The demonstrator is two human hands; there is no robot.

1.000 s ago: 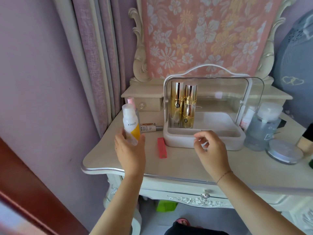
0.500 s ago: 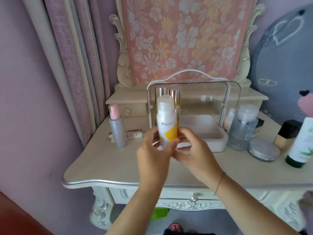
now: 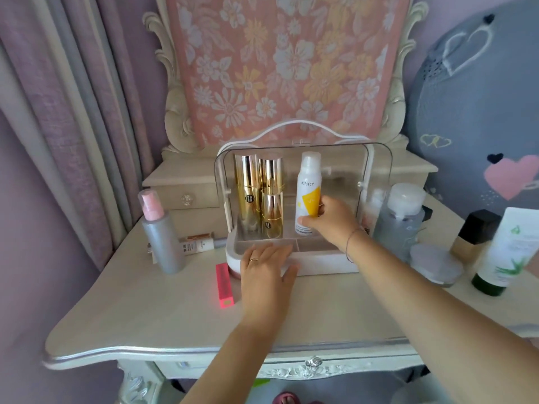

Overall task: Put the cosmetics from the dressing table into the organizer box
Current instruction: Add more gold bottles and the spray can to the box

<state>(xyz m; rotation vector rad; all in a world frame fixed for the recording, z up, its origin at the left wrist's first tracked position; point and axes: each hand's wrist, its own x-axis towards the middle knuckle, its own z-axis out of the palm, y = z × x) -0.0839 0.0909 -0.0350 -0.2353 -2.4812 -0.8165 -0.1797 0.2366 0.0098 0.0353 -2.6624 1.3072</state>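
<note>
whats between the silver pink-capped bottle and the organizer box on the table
In the head view, a couple of small tubes lie flat on the table between the silver bottle and the organizer box.

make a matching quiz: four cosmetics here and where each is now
Things
1. white and yellow spray bottle
2. gold bottles
3. pink box
4. silver bottle with pink cap

Places
A. standing on the table, left of the organizer box
B. held by the right hand inside the organizer box
C. lying flat on the table beside the left hand
D. standing in the organizer box's left part

Pairs: 1-B, 2-D, 3-C, 4-A
</note>
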